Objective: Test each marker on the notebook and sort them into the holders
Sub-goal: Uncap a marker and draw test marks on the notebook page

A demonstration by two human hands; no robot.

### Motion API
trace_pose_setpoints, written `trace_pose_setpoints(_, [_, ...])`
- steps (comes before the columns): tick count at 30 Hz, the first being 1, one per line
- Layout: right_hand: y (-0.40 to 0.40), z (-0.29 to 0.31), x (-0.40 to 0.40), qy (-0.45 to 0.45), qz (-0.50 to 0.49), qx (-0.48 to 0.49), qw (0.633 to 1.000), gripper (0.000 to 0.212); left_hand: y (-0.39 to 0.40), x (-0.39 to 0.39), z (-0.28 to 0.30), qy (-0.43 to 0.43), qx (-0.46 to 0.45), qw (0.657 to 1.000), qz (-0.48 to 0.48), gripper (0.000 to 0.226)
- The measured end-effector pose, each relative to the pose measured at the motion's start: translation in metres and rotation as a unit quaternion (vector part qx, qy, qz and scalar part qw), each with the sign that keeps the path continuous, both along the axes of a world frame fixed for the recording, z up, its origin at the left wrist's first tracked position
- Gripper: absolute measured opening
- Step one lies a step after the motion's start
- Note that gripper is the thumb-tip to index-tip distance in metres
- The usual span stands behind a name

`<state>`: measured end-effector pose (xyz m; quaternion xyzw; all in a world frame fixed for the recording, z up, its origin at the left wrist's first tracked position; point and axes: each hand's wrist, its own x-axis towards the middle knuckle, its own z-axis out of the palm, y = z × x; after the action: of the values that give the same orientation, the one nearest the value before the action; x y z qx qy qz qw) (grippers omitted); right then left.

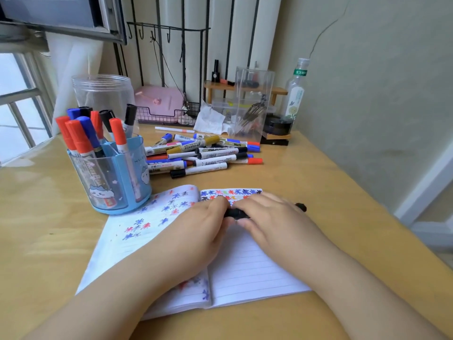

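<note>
An open lined notebook [245, 266] lies on the desk, its pages dotted with red, blue and black star marks. Above it my left hand [196, 231] and my right hand [267, 217] both grip one black marker [236, 213] held level; its black end [301, 207] sticks out past my right hand. A blue holder [115, 177] at the left holds several red, blue and black markers upright. A pile of loose markers [203, 153] lies behind the notebook. A clear holder [252, 106] stands at the back.
A clear plastic jar [103, 94] stands behind the blue holder. A wire basket with a pink box [161, 111], crumpled tissue [210, 119], a glass bottle [295, 92] and a small wooden shelf [220, 85] line the back. The wall is at the right.
</note>
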<state>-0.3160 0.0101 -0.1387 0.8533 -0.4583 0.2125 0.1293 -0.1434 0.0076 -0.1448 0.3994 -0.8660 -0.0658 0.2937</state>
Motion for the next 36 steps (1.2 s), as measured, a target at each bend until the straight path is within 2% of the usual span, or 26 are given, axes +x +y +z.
trace_pose_setpoints(4, [0.006, 0.001, 0.006, 0.030, -0.008, 0.019, 0.999, 0.027, -0.004, 0.005, -0.002, -0.023, 0.022, 0.999, 0.013, 0.043])
trace_pose_setpoints(6, [0.009, 0.001, 0.007, 0.037, -0.001, 0.036, 0.999, 0.023, -0.003, 0.005, 0.001, -0.044, 0.014, 0.999, 0.020, 0.041])
trace_pose_setpoints(10, [0.014, 0.009, 0.009, 0.040, 0.030, 0.105, 0.993, 0.023, 0.000, 0.008, 0.007, -0.064, 0.019, 0.998, 0.010, 0.021])
trace_pose_setpoints(14, [0.019, 0.014, 0.005, 0.012, 0.050, 0.136, 0.989, 0.023, -0.001, 0.014, 0.006, -0.039, 0.070, 0.996, -0.038, 0.029])
trace_pose_setpoints(19, [0.019, 0.017, 0.001, -0.019, 0.055, 0.208, 0.976, 0.021, 0.000, 0.016, 0.008, -0.041, 0.068, 0.994, -0.069, 0.037])
trace_pose_setpoints(24, [0.013, 0.020, -0.009, -0.105, 0.046, 0.252, 0.961, 0.034, -0.005, 0.030, 0.018, -0.016, 0.063, 0.995, -0.071, 0.037])
trace_pose_setpoints(28, [0.010, 0.021, -0.018, -0.134, -0.016, 0.284, 0.949, 0.043, -0.007, 0.034, 0.023, -0.005, 0.074, 0.997, 0.025, 0.030])
trace_pose_setpoints(31, [0.006, 0.021, -0.025, -0.207, -0.051, 0.337, 0.917, 0.050, -0.009, 0.033, 0.020, -0.021, 0.050, 0.993, 0.107, 0.020])
trace_pose_setpoints(34, [0.005, 0.017, -0.029, -0.286, -0.044, 0.363, 0.886, 0.060, -0.012, 0.034, 0.017, -0.034, 0.043, 0.989, 0.136, 0.012])
trace_pose_setpoints(36, [0.008, 0.019, -0.024, -0.333, -0.039, 0.343, 0.877, 0.051, -0.013, 0.035, 0.017, -0.033, 0.057, 0.988, 0.140, 0.010])
